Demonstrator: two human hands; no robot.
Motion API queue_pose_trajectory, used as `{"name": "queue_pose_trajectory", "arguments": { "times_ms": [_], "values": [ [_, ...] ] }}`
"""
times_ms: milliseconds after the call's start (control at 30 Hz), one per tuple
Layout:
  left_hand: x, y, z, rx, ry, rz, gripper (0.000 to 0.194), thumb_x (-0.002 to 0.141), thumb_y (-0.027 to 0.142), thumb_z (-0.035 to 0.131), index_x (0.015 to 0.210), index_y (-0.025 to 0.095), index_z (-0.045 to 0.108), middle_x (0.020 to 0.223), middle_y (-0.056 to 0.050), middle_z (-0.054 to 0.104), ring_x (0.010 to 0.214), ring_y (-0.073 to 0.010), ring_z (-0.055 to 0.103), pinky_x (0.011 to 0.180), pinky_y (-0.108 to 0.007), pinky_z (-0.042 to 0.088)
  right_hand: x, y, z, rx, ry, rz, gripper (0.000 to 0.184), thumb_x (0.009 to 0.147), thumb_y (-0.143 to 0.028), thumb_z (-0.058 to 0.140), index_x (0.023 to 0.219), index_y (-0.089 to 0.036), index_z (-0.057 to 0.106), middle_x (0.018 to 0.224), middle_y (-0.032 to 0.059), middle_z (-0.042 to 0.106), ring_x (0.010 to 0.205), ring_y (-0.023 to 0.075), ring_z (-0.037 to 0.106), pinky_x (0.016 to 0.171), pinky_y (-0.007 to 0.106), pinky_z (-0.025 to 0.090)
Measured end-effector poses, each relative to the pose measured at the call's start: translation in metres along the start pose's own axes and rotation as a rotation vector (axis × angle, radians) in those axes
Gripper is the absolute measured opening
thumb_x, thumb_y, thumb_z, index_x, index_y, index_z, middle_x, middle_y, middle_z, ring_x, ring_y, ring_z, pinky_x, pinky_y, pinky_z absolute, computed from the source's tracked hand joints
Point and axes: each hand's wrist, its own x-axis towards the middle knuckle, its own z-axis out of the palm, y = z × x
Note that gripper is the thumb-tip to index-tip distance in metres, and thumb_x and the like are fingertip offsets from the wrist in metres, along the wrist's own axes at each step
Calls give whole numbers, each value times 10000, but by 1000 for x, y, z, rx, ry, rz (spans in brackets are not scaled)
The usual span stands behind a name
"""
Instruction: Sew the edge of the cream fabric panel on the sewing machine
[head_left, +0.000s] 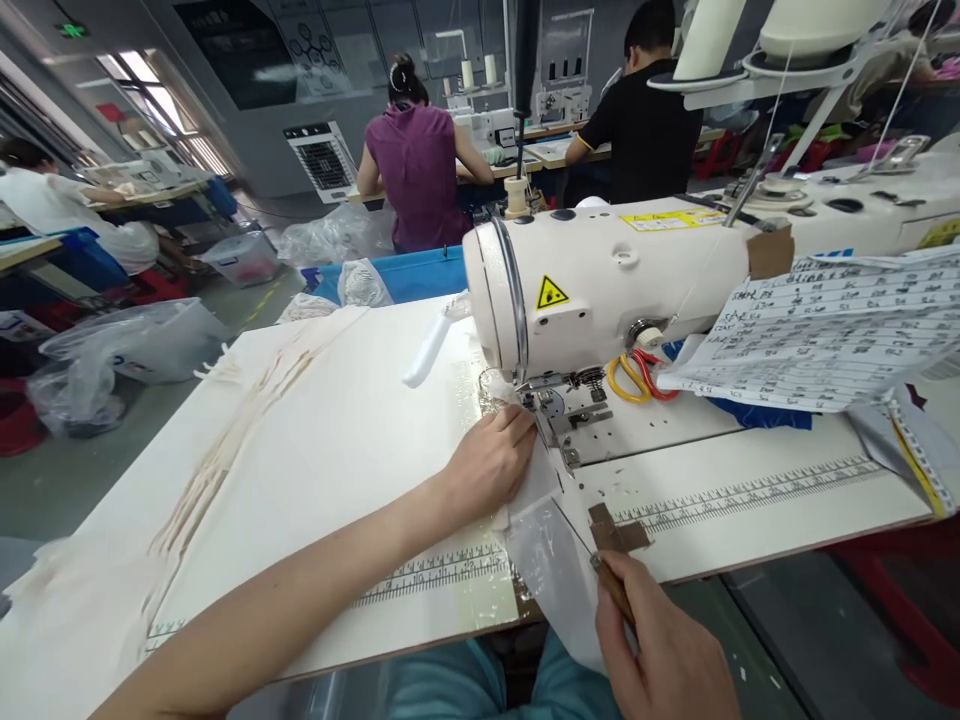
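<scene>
My left hand is closed on a thin white fabric piece, just in front of the sewing machine's needle area. The fabric drapes over the table's front edge toward my lap. In my right hand, at the lower right, is an awl with a wooden handle, gripped between thumb and fingers. Its thin metal shaft points up and left across the fabric. The white sewing machine stands behind both hands. What lies under my left fingertips is hidden.
A pile of pale fabric strips lies along the table's left side. Scissors with yellow and red handles rest by the machine. A handwritten sheet hangs at right. Thread cones stand above. Several people work at machines beyond.
</scene>
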Motion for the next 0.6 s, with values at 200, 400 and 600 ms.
{"name": "queue_pose_trajectory", "arguments": {
  "times_ms": [200,400,600],
  "values": [
    [-15,7,5,-34,64,-20,388,959,134,397,1270,-17,573,1290,-175,610,1213,-289,519,987,-415,529,1,0,0,-63,21,-84,272,1025,-211,366,1260,-186,501,1025,86,768,788,178,768,457,196,559],
    [-20,6,5,-27,37,-18,421,975,179,378,1310,7,568,1332,-143,611,1245,-283,524,988,-422,511,-1,2,1,-92,-6,-109,316,1016,-190,368,1314,-174,473,1083,101,759,851,196,767,474,218,576],
    [-17,8,3,-15,-27,-81,444,987,203,360,1351,25,542,1374,-146,576,1281,-284,498,1016,-422,483,10,-2,-2,-133,-12,-96,295,1012,-187,374,1272,-161,511,1037,88,762,821,184,764,505,220,587]
  ]
}}
